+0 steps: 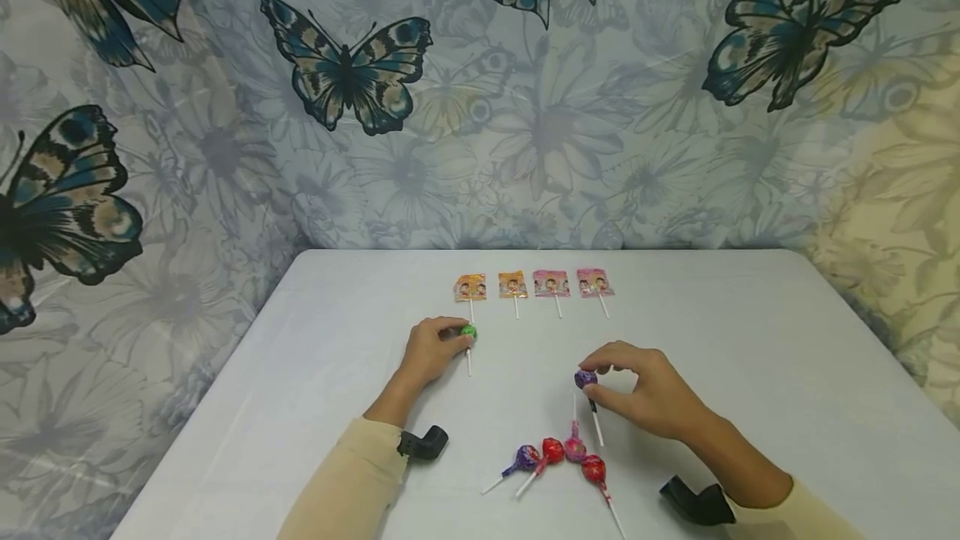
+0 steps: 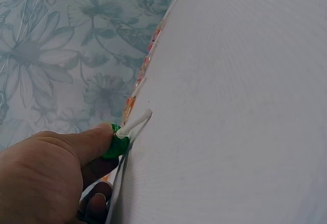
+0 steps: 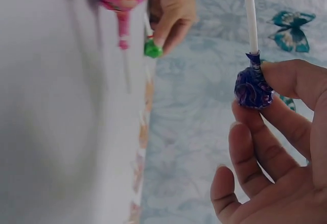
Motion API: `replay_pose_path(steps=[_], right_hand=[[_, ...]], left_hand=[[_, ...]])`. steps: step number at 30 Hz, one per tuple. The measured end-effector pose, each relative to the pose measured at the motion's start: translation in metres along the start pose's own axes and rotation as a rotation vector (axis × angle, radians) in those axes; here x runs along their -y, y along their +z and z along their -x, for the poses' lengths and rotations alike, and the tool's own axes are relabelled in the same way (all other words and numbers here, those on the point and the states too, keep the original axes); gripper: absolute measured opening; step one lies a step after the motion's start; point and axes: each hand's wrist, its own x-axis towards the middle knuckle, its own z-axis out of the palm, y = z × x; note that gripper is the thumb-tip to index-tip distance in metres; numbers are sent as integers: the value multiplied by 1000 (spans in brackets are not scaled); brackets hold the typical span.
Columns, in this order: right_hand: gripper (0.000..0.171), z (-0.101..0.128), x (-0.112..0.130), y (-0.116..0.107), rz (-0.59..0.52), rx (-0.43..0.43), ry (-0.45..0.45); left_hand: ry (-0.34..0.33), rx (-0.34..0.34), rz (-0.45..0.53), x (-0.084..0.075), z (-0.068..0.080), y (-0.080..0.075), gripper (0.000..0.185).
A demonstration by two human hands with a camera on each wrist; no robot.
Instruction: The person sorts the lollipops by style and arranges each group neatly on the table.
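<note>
My left hand [image 1: 432,350] pinches a green-wrapped lollipop [image 1: 468,332] by its round head, close to the table, just below the leftmost flat orange packet; its white stick points toward me. In the left wrist view the thumb presses on the green wrapper [image 2: 117,141]. My right hand [image 1: 649,388] holds a purple-wrapped lollipop [image 1: 586,378] between thumb and fingertips, raised above the table. The right wrist view shows this purple lollipop [image 3: 254,88] with its twisted wrapper and white stick. Below it lie a purple lollipop [image 1: 527,458], two red lollipops [image 1: 552,450] and a pink lollipop [image 1: 575,449].
Along the back of the white table [image 1: 300,407] runs a row of flat-wrapped lollipops: orange packets [image 1: 512,284] on the left, pink packets [image 1: 551,283] on the right, sticks toward me. Butterfly-patterned cloth [image 1: 525,148] hangs behind. Black wrist mounts [image 1: 423,443] sit on both wrists.
</note>
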Motion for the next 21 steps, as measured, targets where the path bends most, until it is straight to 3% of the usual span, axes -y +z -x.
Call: replay_pose_path(steps=[12,21], right_hand=[[22,-38,13,0,2,-37,41],[19,-65,14,12,-38,-31,75]], left_hand=[[-10,11,1,-4,-1,-2,25],[-12,16,0,-1,-1,0,25]])
